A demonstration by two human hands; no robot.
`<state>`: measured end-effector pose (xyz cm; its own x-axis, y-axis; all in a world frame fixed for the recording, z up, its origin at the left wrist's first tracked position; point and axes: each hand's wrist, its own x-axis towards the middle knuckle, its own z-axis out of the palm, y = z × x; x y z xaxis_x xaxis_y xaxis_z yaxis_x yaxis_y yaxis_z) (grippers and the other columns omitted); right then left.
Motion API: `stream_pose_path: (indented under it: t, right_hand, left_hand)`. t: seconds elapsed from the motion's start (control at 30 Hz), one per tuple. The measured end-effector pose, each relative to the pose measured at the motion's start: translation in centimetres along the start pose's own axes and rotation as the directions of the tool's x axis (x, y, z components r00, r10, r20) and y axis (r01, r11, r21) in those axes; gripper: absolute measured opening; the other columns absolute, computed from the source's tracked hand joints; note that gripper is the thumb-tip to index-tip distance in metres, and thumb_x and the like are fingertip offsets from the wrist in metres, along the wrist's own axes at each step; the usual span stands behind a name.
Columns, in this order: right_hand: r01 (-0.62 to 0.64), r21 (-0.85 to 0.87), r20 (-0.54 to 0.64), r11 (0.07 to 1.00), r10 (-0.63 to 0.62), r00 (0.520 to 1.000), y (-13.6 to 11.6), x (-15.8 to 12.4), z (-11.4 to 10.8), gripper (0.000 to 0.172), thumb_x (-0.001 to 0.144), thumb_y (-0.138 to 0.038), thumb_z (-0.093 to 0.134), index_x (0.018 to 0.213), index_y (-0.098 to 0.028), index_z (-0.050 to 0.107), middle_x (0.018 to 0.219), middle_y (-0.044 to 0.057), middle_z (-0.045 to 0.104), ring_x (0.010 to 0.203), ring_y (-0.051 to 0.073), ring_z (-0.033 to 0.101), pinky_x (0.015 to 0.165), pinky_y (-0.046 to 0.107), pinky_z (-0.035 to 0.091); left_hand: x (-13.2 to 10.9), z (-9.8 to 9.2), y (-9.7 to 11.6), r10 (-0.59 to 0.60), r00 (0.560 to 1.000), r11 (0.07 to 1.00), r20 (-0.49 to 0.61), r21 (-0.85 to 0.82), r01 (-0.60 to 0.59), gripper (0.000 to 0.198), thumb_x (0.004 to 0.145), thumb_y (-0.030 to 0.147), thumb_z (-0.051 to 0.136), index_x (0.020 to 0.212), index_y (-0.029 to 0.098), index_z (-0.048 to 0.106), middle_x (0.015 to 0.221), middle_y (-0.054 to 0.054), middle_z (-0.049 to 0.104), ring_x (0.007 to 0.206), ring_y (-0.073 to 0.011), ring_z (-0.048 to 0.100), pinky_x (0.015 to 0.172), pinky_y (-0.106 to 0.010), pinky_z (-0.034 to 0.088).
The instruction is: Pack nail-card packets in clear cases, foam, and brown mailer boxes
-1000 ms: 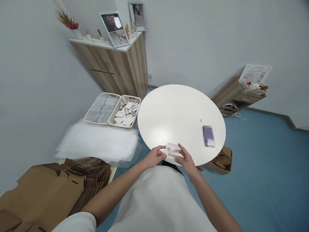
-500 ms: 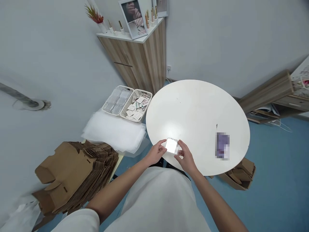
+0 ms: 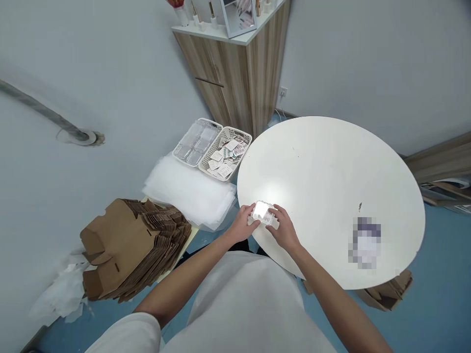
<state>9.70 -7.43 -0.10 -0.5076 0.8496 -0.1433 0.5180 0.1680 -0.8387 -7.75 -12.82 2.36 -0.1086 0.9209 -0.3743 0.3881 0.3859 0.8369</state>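
Nearby, two baskets [image 3: 232, 131] and stacked cardboard [image 3: 128, 235] lie beside the round table [image 3: 331, 171] while both hands [image 3: 286, 232] grip a clear case [image 3: 262, 212]

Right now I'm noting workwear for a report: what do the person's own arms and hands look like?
The left hand and right hand are ungloved and the forearms bare, with no visible markings. A short white sleeve shows on the left side only.

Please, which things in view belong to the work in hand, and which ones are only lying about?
Belonging: clear case, held by left hand and right hand; perhaps basket of clear boxes.

Seemingly only lying about: picture frame; wooden cabinet; crumpled white sheeting.
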Motion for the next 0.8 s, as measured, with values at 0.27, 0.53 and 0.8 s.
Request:
stream_pose_path:
  t: [0.27, 0.53, 0.8]
  right_hand:
    - [-0.074, -0.059, -0.004, 0.996, 0.074, 0.997, -0.8, 7.4, 4.1, 0.046, 0.073, -0.019, 0.054, 0.117, -0.026, 0.046, 0.134, 0.006, 0.034, 0.120, 0.024, 0.036, 0.094, 0.044, 0.039]
    - [-0.149, -0.090, -0.070, 0.985, 0.143, 0.987, -0.7, 14.6, 7.5, 0.048, 0.071, -0.014, 0.049, 0.118, -0.022, 0.045, 0.139, 0.006, 0.027, 0.125, 0.024, 0.029, 0.100, 0.043, 0.032]
    - [-0.248, -0.079, -0.067, 0.966, 0.243, 0.968, -0.6, 15.1, 8.7, 0.058, 0.068, -0.016, 0.052, 0.124, -0.021, 0.038, 0.143, 0.008, 0.016, 0.127, 0.028, 0.023, 0.099, 0.047, 0.030]
  left_hand:
    - [6.7, -4.6, -3.6, -0.032, 0.999, 0.997, 0.013, 0.065, 0.031, 0.060, 0.077, 0.036, 0.051, 0.131, 0.021, 0.030, 0.111, -0.009, 0.041, 0.097, -0.0196, 0.047, 0.081, -0.032, 0.043]
    - [12.9, -7.3, -5.7, -0.039, 0.999, 0.995, 0.030, 0.090, 0.036, 0.058, 0.076, 0.032, 0.051, 0.129, 0.019, 0.030, 0.125, -0.012, 0.036, 0.115, -0.0248, 0.038, 0.094, -0.040, 0.035]
    - [13.4, -6.7, -6.5, -0.065, 0.997, 0.996, 0.044, 0.057, 0.062, 0.067, 0.075, 0.030, 0.054, 0.132, 0.021, 0.020, 0.137, -0.011, 0.022, 0.129, -0.0267, 0.017, 0.104, -0.045, 0.019]
